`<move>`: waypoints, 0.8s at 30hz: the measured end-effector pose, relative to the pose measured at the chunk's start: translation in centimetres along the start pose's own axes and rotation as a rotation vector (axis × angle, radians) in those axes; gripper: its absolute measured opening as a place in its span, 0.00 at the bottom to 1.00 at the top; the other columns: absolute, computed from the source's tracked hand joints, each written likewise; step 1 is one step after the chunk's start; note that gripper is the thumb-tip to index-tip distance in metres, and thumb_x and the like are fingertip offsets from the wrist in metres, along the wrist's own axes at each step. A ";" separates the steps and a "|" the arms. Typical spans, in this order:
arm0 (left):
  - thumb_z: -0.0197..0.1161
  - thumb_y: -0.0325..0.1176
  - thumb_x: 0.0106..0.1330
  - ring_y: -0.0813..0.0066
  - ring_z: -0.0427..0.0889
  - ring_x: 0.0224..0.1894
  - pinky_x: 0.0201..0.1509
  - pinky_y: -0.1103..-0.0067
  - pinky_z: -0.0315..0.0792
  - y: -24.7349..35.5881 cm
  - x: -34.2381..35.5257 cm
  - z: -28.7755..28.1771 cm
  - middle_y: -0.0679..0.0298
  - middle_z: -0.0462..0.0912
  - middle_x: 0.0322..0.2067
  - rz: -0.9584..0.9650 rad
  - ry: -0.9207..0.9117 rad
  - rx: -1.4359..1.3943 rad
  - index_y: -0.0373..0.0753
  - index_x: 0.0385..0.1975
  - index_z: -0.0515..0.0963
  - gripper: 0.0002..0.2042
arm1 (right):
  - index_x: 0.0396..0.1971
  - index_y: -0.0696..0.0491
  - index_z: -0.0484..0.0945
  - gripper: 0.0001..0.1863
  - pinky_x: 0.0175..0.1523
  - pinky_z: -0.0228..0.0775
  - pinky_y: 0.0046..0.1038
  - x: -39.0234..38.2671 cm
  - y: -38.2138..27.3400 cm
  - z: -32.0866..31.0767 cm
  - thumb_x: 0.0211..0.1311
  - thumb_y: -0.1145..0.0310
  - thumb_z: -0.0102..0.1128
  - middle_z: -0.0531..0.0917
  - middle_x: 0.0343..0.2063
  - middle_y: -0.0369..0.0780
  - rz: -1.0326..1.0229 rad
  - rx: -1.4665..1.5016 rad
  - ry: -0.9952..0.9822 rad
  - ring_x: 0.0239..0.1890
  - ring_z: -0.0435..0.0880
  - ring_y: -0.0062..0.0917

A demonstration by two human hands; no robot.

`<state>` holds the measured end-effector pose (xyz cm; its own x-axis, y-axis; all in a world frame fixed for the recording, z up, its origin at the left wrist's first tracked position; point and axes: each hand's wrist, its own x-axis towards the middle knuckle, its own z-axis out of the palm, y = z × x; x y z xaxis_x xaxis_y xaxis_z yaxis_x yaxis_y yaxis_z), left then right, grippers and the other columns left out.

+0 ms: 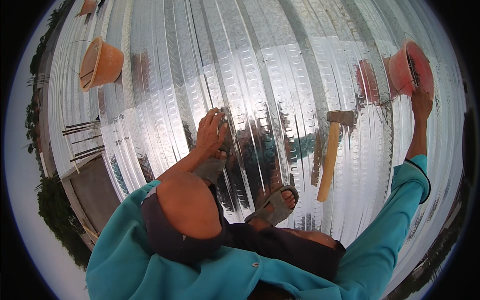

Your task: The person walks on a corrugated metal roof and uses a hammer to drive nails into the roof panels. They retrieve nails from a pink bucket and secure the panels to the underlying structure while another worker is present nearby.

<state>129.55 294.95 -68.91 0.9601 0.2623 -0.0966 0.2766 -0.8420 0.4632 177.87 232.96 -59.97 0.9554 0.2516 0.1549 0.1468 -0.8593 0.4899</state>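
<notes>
Your left grip (211,132) rests unclenched on the ribbed metal decking (280,62); your right grip (422,96), its closure impossible to tell, could tip the red bucket (398,71) by snagging its rim.

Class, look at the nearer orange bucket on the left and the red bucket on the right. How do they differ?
Colour: the orange bucket is orange; the red bucket is red.
Contents: dark, thin pieces show inside the red bucket; no such cluster shows in the orange bucket.
Contact: the right hand is at the red bucket's rim; no hand is at the orange bucket.
Shared: both stand on ribbed metal sheeting.
</notes>
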 end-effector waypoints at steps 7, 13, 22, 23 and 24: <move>0.52 0.47 0.75 0.48 0.55 0.76 0.77 0.55 0.52 -5.8 3.8 -1.1 0.48 0.59 0.73 -0.003 -0.049 0.252 0.37 0.70 0.62 0.29 | 0.36 0.56 0.81 0.13 0.49 0.74 0.49 -3.9 -4.4 -4.6 0.68 0.61 0.58 0.86 0.37 0.52 -0.026 0.101 -0.077 0.45 0.84 0.48; 0.51 0.50 0.75 0.46 0.50 0.77 0.77 0.56 0.53 -8.7 4.7 -0.6 0.49 0.51 0.76 -0.003 -0.164 0.268 0.35 0.74 0.56 0.34 | 0.40 0.57 0.80 0.12 0.52 0.74 0.47 -12.1 -7.5 -9.2 0.67 0.62 0.60 0.84 0.39 0.49 -0.117 0.207 -0.038 0.49 0.81 0.49; 0.55 0.52 0.72 0.44 0.45 0.79 0.79 0.55 0.47 -6.4 6.0 -1.2 0.49 0.45 0.78 -0.023 -0.278 0.303 0.35 0.76 0.50 0.40 | 0.29 0.53 0.83 0.06 0.45 0.70 0.37 -19.1 -13.7 -8.5 0.52 0.73 0.59 0.79 0.32 0.40 -0.224 0.328 -0.011 0.42 0.79 0.35; 0.57 0.51 0.72 0.43 0.45 0.79 0.78 0.55 0.47 -5.9 5.7 -1.2 0.48 0.45 0.77 -0.038 -0.261 0.308 0.34 0.76 0.50 0.40 | 0.28 0.53 0.82 0.05 0.47 0.69 0.35 -19.1 -13.7 -8.0 0.53 0.72 0.59 0.80 0.33 0.39 -0.248 0.301 0.066 0.43 0.79 0.33; 0.57 0.51 0.72 0.43 0.45 0.78 0.78 0.55 0.48 -6.2 5.4 -1.0 0.48 0.45 0.78 -0.028 -0.250 0.308 0.33 0.76 0.50 0.41 | 0.28 0.53 0.82 0.05 0.49 0.69 0.34 -18.7 -14.0 -9.0 0.54 0.71 0.58 0.81 0.34 0.39 -0.263 0.279 -0.011 0.43 0.79 0.32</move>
<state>132.96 302.05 -71.37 0.9218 0.1961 -0.3344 0.2653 -0.9480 0.1756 155.65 244.33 -62.03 0.8781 0.4764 0.0446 0.4503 -0.8544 0.2594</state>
